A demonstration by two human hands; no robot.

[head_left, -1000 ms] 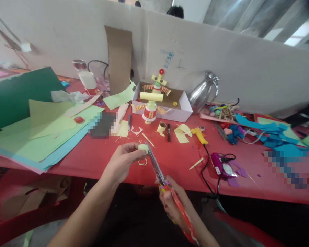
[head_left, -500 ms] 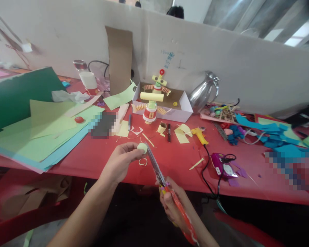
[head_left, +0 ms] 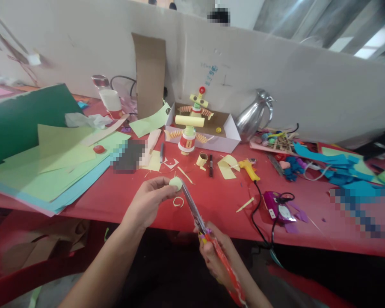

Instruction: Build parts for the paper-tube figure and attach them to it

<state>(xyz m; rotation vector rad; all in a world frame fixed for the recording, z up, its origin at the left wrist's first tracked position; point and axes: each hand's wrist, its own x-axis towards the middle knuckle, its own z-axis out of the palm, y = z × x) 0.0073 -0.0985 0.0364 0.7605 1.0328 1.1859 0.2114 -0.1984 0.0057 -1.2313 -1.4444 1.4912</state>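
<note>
Between thumb and fingers, my left hand [head_left: 150,199] pinches a small pale green paper disc [head_left: 176,184]. My right hand [head_left: 213,252] is wrapped round the red handles of long scissors [head_left: 192,203]. The blades look closed or nearly so, and their tips are at the disc's right edge. Below the disc, a curled paper offcut [head_left: 179,202] lies on the red table [head_left: 211,209]. Beyond my hands stands a paper robot figure [head_left: 188,137] with a rolled yellow tube on top and pleated arms.
A second figure [head_left: 197,105] stands by a shallow white box [head_left: 224,143]. To the right are a yellow glue gun [head_left: 249,170] with a black cord, a purple box [head_left: 277,207] and a steel jug [head_left: 255,111]. Coloured paper sheets [head_left: 51,171] cover the left.
My left hand and the disc have shifted very slightly left. The scissors stay close to the disc's edge, and the things on the table look unchanged.
</note>
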